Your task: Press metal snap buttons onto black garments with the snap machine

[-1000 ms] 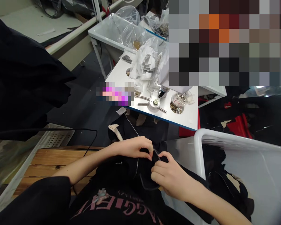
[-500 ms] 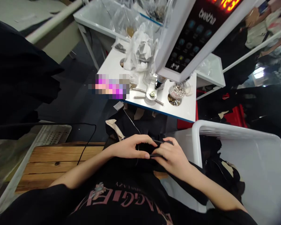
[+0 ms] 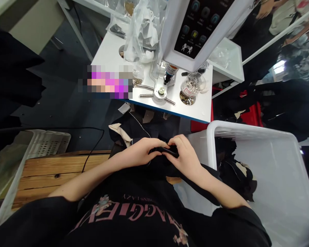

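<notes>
A black cloth garment [image 3: 141, 125] with a cream patch lies across my lap. My left hand [image 3: 146, 149] pinches a dark folded edge of it between thumb and fingers. Close beside it, my right hand [image 3: 185, 156] grips the same edge, fingertips almost touching those of the left. Most of the garment blends with my black shirt, so its shape is hard to make out. Ahead of my hands stands a snap-fastening machine [image 3: 193, 31], its punch [image 3: 167, 77] above a round die [image 3: 160, 92].
A clear tub of small metal fasteners [image 3: 193, 85] stands on the white machine table [image 3: 193, 111], near plastic bags [image 3: 144, 31]. To my right is a large white bin [image 3: 273, 164] with black garments [image 3: 234, 168] inside. A wooden bench [image 3: 67, 168] is at left.
My hands have come closer together, and the right fingers now close over the folded edge. The view has shifted, so the machine and table sit higher and further left.
</notes>
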The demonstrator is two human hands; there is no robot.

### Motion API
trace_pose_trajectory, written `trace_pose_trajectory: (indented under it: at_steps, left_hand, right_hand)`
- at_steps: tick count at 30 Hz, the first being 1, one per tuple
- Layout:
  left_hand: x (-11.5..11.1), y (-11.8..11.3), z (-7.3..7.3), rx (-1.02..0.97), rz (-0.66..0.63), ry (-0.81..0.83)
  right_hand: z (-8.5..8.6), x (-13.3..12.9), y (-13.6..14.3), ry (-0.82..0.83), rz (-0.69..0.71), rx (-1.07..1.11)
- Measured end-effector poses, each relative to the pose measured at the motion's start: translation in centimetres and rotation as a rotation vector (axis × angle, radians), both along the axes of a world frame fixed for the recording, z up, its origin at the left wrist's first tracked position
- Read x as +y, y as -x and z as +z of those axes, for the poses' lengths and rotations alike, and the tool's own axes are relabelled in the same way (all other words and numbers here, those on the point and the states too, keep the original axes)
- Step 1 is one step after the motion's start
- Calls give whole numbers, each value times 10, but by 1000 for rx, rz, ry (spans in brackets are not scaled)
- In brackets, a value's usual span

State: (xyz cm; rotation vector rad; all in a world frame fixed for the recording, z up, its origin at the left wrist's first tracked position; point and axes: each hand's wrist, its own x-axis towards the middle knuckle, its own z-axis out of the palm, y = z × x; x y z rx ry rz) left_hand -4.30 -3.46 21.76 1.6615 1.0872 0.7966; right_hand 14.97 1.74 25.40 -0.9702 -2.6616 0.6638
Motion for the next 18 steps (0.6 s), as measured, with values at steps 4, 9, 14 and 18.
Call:
trace_pose_trajectory:
  at_steps: [4, 9, 14, 18]
  left_hand:
    - [8, 0, 9, 69, -36, 39]
    - [26, 1, -4, -10, -103, -21]
    - [33, -8, -25, -73, -336, -70]
    - [22, -22, -24, 1, -159, 42]
  right_hand:
    - [4, 4, -4, 158, -35, -191]
    - [3, -7, -15, 98, 21, 6]
    - [15, -16, -27, 140, -55, 136]
    - [19, -9, -32, 360, -265, 50]
